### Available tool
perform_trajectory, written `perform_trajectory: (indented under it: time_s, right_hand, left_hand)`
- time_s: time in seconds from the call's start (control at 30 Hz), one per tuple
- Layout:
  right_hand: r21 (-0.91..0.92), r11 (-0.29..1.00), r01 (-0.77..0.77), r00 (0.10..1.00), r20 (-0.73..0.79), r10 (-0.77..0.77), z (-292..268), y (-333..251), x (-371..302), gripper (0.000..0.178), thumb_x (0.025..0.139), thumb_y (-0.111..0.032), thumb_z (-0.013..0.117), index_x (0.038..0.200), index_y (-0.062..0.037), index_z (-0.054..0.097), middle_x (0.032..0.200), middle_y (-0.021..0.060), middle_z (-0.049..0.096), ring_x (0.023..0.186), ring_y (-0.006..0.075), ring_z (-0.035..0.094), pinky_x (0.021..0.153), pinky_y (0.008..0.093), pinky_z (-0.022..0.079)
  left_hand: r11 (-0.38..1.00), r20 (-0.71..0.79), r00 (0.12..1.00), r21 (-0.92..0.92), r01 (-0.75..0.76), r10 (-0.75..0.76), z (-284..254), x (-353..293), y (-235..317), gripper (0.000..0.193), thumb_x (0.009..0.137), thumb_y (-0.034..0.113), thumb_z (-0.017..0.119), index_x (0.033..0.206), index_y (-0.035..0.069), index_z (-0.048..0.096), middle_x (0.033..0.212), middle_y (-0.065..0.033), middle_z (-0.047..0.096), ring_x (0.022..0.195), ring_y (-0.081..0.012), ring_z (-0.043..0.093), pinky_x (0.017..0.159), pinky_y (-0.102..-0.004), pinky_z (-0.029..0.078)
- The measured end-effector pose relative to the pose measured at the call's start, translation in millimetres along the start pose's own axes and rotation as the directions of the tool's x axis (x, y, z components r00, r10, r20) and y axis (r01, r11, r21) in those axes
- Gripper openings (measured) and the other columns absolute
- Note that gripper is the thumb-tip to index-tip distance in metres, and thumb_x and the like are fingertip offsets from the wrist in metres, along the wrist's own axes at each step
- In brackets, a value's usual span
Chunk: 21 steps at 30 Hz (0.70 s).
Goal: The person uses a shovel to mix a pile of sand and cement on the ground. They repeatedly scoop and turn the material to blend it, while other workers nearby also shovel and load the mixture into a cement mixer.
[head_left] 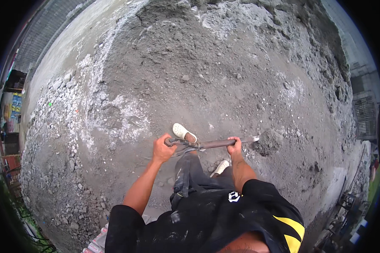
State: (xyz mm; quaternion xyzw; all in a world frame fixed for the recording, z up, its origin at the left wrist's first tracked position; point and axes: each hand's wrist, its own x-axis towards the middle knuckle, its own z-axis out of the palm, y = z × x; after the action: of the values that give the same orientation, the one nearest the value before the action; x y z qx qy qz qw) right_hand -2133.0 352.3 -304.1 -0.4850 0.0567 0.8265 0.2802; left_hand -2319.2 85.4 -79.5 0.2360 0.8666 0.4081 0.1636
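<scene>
Across the front of my legs I hold a shovel (215,144) nearly level. My left hand (162,148) is closed round the grip at its left end. Farther along the brown shaft, my right hand (235,146) wraps it close to the blade end. A heap of grey sand (269,142) lies at that end and hides most of the blade; only a pale bit of metal shows. Whether the sand rests on the blade or on the ground, I cannot tell. My feet, in white clogs (180,130), stand on grey sandy ground (173,92).
A large bank of grey sand (240,46) rises ahead and to the right. Loose stones (59,90) are scattered along the left. White and red bags (98,241) lie at the lower left. At the right edge stand a wall with a grille (364,111) and dark machinery (346,211).
</scene>
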Motion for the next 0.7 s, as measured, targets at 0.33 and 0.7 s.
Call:
perform_trajectory:
  time_s: [0.33, 0.7]
  right_hand:
    - [0.398, 0.458, 0.794, 0.552, -0.158, -0.819, -264, -326, -280, 0.009, 0.066, -0.008, 0.047, 0.064, -0.0053, 0.039, 0.061, 0.0065, 0.044, 0.057, 0.0178, 0.048, 0.056, 0.0277, 0.045]
    - [0.357, 0.536, 0.765, 0.259, 0.591, -0.764, 64, -281, -399, 0.019, 0.08, -0.018, 0.056, 0.084, -0.0048, 0.043, 0.084, 0.0075, 0.046, 0.091, 0.021, 0.048, 0.087, 0.041, 0.04]
  left_hand:
    - [0.215, 0.131, 0.177, -0.75, -0.625, 0.975, 203, -72, 267, 0.02, 0.051, 0.008, 0.059, 0.062, 0.006, 0.041, 0.058, -0.0083, 0.041, 0.052, -0.0279, 0.045, 0.045, -0.038, 0.034]
    - [0.577, 0.209, 0.817, -0.798, -0.175, 0.537, 145, 16, 179, 0.016, 0.059, 0.008, 0.066, 0.067, 0.005, 0.052, 0.067, -0.0019, 0.055, 0.061, -0.0127, 0.053, 0.055, -0.0235, 0.039]
